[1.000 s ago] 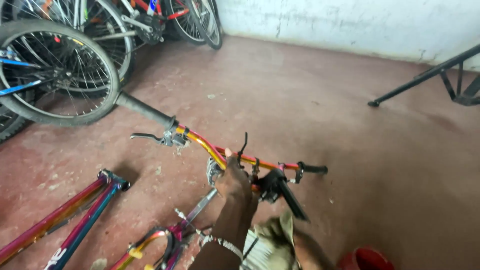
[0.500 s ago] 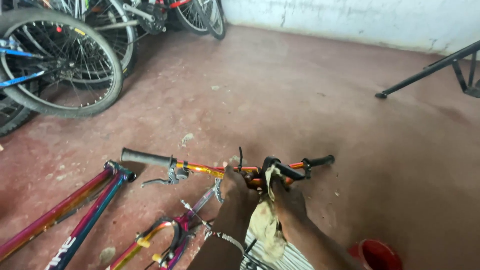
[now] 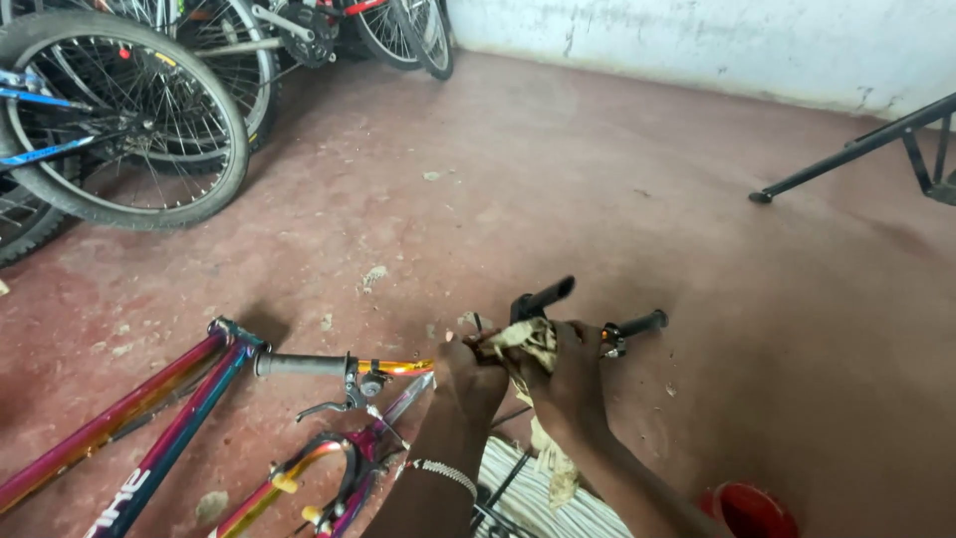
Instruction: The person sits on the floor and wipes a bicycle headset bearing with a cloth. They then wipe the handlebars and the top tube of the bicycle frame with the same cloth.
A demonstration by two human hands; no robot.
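Both hands, left hand (image 3: pixel 468 374) and right hand (image 3: pixel 568 379), are gripping a rag (image 3: pixel 528 344) around the handlebar (image 3: pixel 398 367), lying left-to-right; open floor (image 3: pixel 597 199) is stretching beyond.

Single head-worn view, angled down and forward from close above the hands. It takes in the red floor (image 3: pixel 617 189), parked bicycle wheels (image 3: pixel 129 130) upper left, white wall (image 3: pixel 717 40) beyond.

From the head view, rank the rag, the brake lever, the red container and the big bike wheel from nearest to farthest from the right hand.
1. Rag: under the right hand.
2. Brake lever: left, on the handlebar.
3. Red container: lower right, on the floor; close to the lever in distance.
4. Big bike wheel: upper left.
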